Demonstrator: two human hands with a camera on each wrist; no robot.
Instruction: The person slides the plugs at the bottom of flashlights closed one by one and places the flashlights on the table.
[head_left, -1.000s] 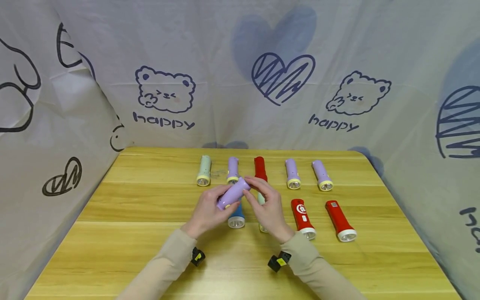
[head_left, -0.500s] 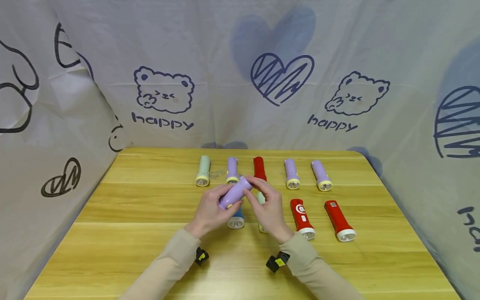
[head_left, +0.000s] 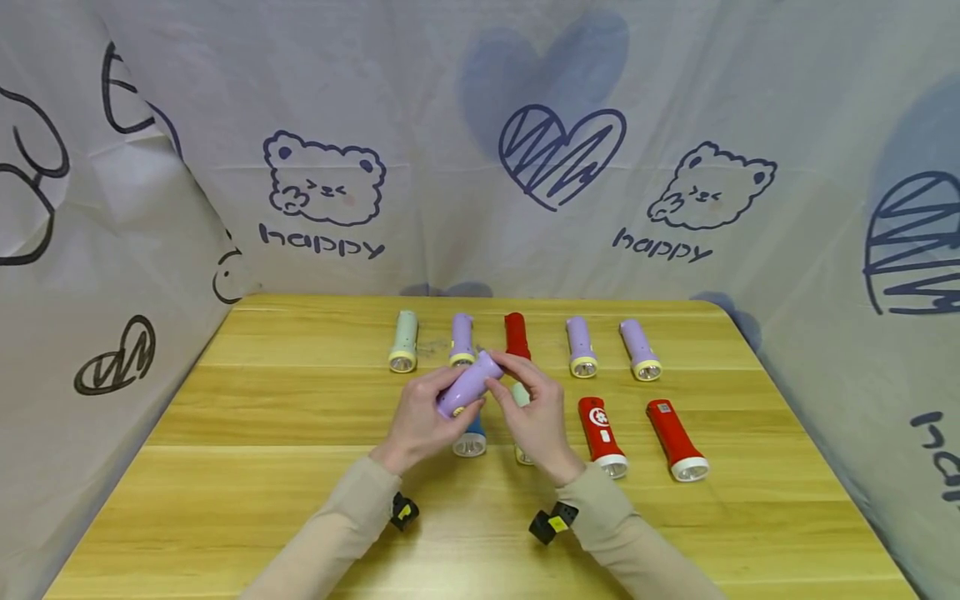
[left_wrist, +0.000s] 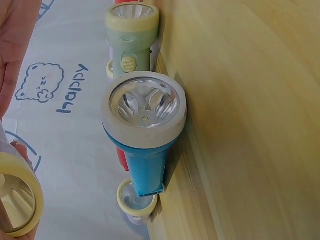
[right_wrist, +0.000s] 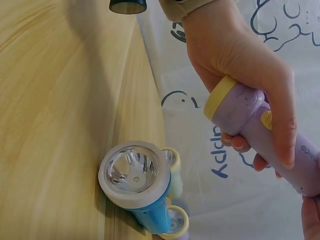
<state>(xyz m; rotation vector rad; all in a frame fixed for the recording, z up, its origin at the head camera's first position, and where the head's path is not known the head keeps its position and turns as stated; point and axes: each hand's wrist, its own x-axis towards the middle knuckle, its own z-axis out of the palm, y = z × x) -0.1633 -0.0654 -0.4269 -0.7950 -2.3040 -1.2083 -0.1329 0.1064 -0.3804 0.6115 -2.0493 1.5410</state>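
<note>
A lilac flashlight (head_left: 471, 387) with a yellow rim is held slanted above the table in both hands. My left hand (head_left: 422, 421) grips its lamp end; in the right wrist view, the thumb lies along the body beside a yellow switch (right_wrist: 266, 119). My right hand (head_left: 538, 421) pinches the tail end between thumb and fingers. In the left wrist view, the lamp's yellow rim (left_wrist: 36, 197) faces the camera. Beneath the hands lies a blue flashlight (head_left: 470, 443) with a white rim, partly hidden. A pale green flashlight (head_left: 522, 396) is partly covered by my right hand.
Two red flashlights, one with a white emblem (head_left: 600, 429) and one with a label (head_left: 675, 437), lie at right. A back row has a pale green flashlight (head_left: 405, 337), several lilac ones, and a red one (head_left: 516, 333). Printed cloth (head_left: 442, 208) surrounds the wooden table (head_left: 262, 467).
Both hands keep hold of the lilac flashlight. My left hand and forearm shifted slightly to the right early on; the head view has since drifted a little.
</note>
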